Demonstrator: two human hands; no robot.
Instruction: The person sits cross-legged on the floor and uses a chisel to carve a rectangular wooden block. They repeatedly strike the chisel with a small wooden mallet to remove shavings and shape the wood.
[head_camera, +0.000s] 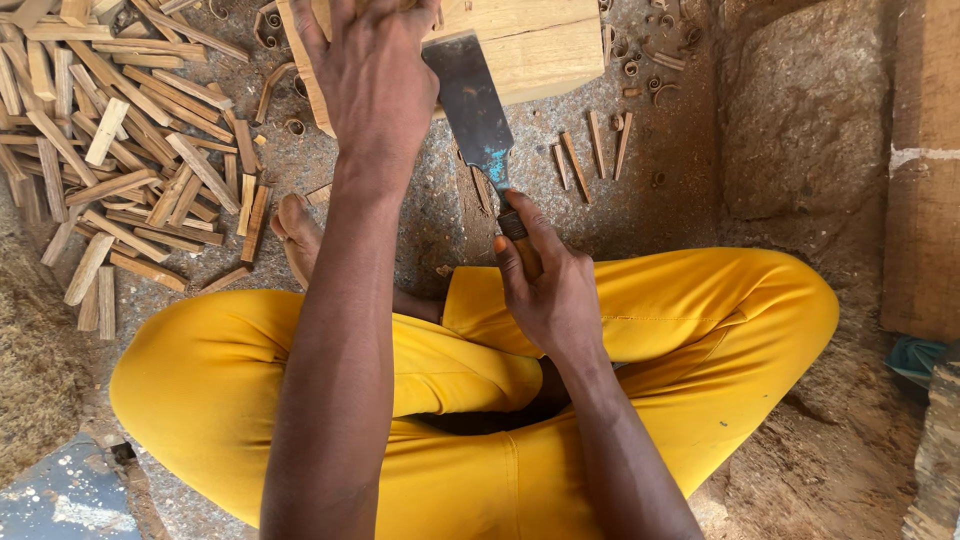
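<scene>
Sitting cross-legged in yellow trousers (690, 330) on the dirt, with a pile of split wood sticks (120, 160) well left of the wooden block (530, 45). The left hand (375, 70) lies spread over the block's near left part, fingers pressing down on it. The right hand (550, 290) is wrapped tight around the handle of a wide-bladed chisel (470, 100), its blade tip resting against the block's front, and a few loose slivers (590, 150) lie just below the block's right side.

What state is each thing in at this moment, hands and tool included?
Left hand: pressed flat on the pale wooden block, fingers spread.
Right hand: closed around the chisel's handle.
Broad flat-bladed metal chisel: held tilted, blade tip at the block's near edge.
Pale wooden block: lying on the ground, partly covered by the hand.
Split wooden sticks: heaped loose on the ground.
Curled wood shavings: scattered.
</scene>
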